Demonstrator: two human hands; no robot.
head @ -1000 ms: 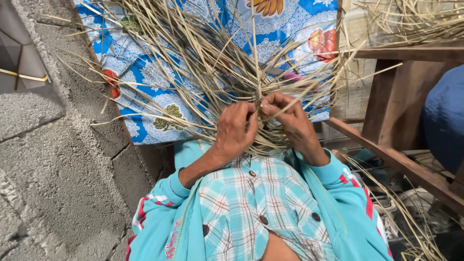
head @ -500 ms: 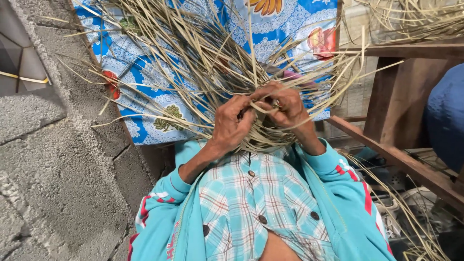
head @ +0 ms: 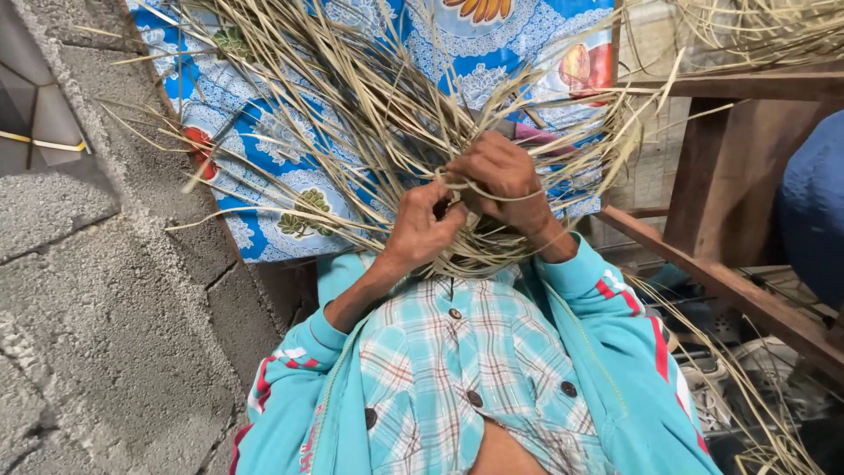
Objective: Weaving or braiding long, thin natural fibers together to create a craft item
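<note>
A blue floral cloth [head: 290, 176] is spread over the lap beyond both hands. Over it, a half-woven mat of dried straw strips [head: 387, 114] is held: a small plaited patch lies just under the hands, while most strips fan out loose above, unwoven. The right hand [head: 503, 180] is clenched around strips; the left hand [head: 422, 224] pinches strips beside it.

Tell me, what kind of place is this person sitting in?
Probably a home weaving spot, maybe a porch or yard. The left hand and right hand grip dry straw strips. Beside them are a rough concrete block wall, a wooden frame, and more straw piled on it.
</note>
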